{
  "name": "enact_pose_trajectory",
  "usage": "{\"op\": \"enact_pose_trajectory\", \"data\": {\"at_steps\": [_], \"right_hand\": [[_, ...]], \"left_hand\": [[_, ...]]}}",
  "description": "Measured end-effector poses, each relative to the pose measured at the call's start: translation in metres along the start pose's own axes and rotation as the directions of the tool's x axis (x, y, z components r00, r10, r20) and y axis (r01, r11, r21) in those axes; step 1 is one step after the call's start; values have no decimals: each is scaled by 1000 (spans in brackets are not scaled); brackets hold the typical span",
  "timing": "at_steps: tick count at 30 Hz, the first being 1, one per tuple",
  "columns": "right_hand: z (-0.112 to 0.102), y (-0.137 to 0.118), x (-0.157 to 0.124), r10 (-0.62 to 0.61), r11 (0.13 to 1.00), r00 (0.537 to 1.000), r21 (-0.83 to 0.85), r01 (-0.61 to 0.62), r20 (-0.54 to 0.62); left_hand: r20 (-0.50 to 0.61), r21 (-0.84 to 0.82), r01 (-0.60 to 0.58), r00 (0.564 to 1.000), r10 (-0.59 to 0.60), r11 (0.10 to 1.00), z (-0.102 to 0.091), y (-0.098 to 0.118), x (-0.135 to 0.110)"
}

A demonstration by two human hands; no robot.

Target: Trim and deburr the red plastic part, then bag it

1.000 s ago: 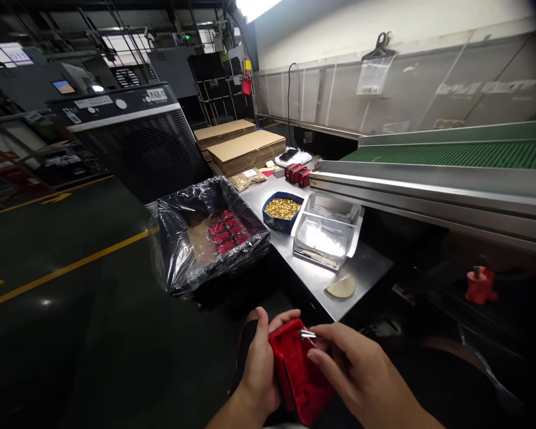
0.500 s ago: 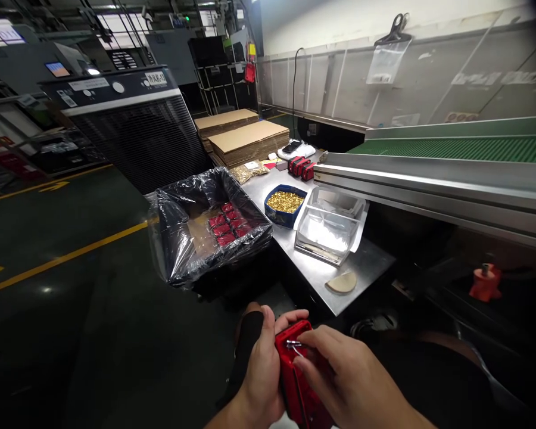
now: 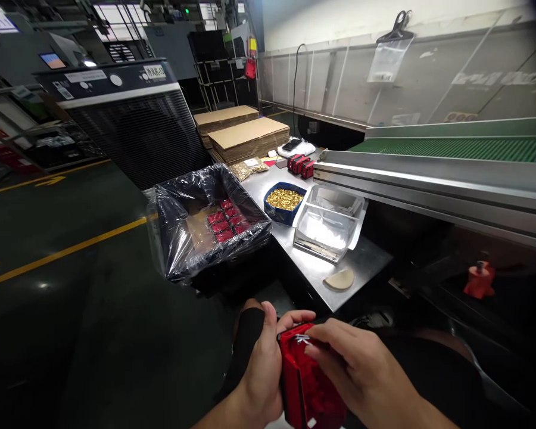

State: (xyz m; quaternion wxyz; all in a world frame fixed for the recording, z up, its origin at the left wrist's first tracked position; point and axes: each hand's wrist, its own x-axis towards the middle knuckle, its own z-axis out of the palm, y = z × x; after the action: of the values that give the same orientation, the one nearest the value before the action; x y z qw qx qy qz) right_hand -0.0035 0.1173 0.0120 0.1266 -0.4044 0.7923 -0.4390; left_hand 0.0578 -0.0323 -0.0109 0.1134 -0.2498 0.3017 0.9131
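My left hand is wrapped around the left side of a red plastic case with black edges, held upright low in front of me. At the case's top end, my right hand pinches small silvery metal pieces between thumb and fingertips; their exact kind is too small to make out. The right palm covers part of the case's right side. Beyond the hands, a blue tray full of small brass-coloured parts sits on the metal table.
Left of the table, a plastic-lined black crate holds several red cases. A transparent divided bin and a beige half-disc lie on the table. Red-and-black cases stand farther back. A green conveyor borders the right.
The red case has turned slightly, showing more of its front face. My right hand has moved a little to the right and up, still pinching the metal pieces; the left keeps its grip.
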Motion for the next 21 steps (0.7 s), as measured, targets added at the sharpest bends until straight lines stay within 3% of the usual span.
{"op": "enact_pose_trajectory", "data": {"at_steps": [4,8,21], "right_hand": [[-9,5,-2,-144,965,989,-223,134,-29],[-11,2,2,-340,875,940,-366,317,1],[-11,-7,10,-490,783,872,-443,436,-8]], "left_hand": [[40,-51,28,999,-26,998,1,-1,2],[111,-98,84,991,-72,992,0,-3,4],[120,-174,170,981,-150,970,4,-5,5]]}}
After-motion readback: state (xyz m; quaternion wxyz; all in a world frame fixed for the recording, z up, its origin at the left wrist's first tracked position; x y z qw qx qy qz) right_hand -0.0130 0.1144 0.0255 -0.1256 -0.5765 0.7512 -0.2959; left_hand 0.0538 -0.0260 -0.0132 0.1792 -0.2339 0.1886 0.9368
